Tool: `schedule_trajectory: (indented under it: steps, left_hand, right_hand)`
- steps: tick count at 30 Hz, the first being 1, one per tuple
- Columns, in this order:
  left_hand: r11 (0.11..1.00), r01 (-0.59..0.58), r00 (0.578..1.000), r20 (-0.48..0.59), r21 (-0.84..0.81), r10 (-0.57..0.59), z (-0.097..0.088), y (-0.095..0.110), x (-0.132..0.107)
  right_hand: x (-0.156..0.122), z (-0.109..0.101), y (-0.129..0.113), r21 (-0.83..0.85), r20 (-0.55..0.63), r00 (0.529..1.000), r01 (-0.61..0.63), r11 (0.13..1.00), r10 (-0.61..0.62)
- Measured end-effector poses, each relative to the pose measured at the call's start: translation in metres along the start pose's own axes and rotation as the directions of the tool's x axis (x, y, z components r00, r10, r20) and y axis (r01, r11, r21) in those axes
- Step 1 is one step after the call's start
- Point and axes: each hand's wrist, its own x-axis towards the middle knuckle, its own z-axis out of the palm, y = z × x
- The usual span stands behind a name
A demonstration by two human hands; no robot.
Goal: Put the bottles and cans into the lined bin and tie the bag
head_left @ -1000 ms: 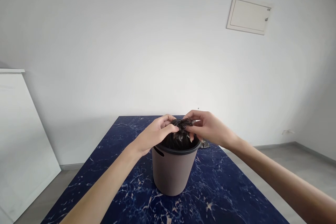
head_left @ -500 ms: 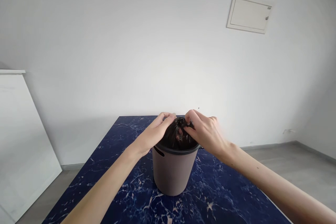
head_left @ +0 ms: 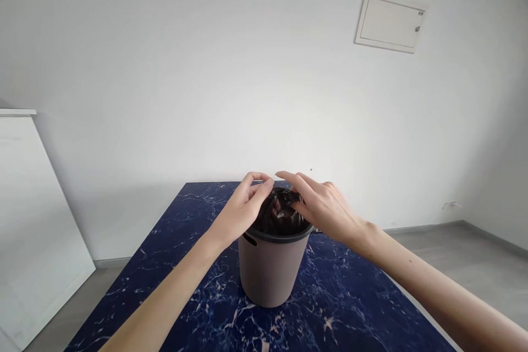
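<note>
A grey-brown round bin (head_left: 270,269) with a dark rim stands on the blue marbled table (head_left: 350,308). A black plastic bag (head_left: 278,214), bunched together at its top, fills the bin's mouth. My left hand (head_left: 241,206) hovers at the bag's left side, fingers loosely curved and apart, their tips just above the bunched plastic. My right hand (head_left: 319,206) is over the bag's right side with its fingers stretched out toward the left hand. Its thumb rests against the plastic. Neither hand grips the bag.
A small dark scrap (head_left: 315,229) lies on the table behind the bin, mostly hidden by my right hand. A white panel (head_left: 28,220) leans at the left. A white wall hatch (head_left: 390,21) is up on the right. Grey floor surrounds the table.
Both hands pinched the gathered top of the bag a second ago. They have since let go, lifting slightly with the fingers opening out, and the bag top has settled lower in the bin.
</note>
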Motion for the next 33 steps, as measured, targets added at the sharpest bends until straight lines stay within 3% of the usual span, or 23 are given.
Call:
schedule_trajectory:
  steps: [3,7,10,13,16,19,25,29,33]
  left_hand:
    - [0.997,-0.043,0.998,0.042,0.057,0.041,0.003,0.002,-0.003]
    - [1.000,-0.028,0.996,0.083,-0.001,0.028,0.003,0.001,-0.005]
    - [0.996,-0.002,0.998,0.067,-0.092,0.009,0.001,-0.002,-0.003]
    - [0.996,0.042,0.998,0.052,-0.077,-0.038,-0.001,-0.003,0.001]
    - [0.999,0.018,0.996,0.085,-0.039,-0.015,0.000,0.000,0.006]
    - [0.994,-0.001,0.992,0.125,-0.107,0.014,0.004,0.002,0.010]
    - [0.975,0.035,0.999,-0.008,-0.219,-0.038,0.006,-0.005,0.016]
    - [0.987,-0.051,0.994,-0.102,-0.154,0.035,0.002,-0.010,0.018]
    - [0.997,-0.073,0.985,-0.157,-0.040,0.066,-0.005,-0.013,0.019]
  right_hand:
    - [0.001,0.001,-0.003,-0.031,-0.038,0.998,-0.061,0.998,0.059]
    - [-0.002,0.006,-0.008,-0.026,-0.154,0.978,-0.144,0.989,0.138]
    - [-0.006,0.011,-0.011,-0.032,-0.203,0.972,-0.128,0.991,0.119]
    - [-0.008,0.014,-0.011,-0.053,-0.234,0.968,-0.112,0.992,0.096]
    - [-0.009,0.016,-0.010,-0.073,-0.264,0.961,-0.101,0.992,0.079]
    - [-0.009,0.019,-0.009,-0.057,-0.273,0.959,-0.089,0.994,0.071]
    - [-0.010,0.017,-0.009,-0.086,-0.228,0.973,0.020,0.996,-0.039]
    - [-0.009,0.014,-0.010,-0.135,-0.108,0.982,0.143,0.981,-0.158]
    - [-0.013,0.015,-0.010,-0.130,-0.071,0.984,0.155,0.979,-0.165]
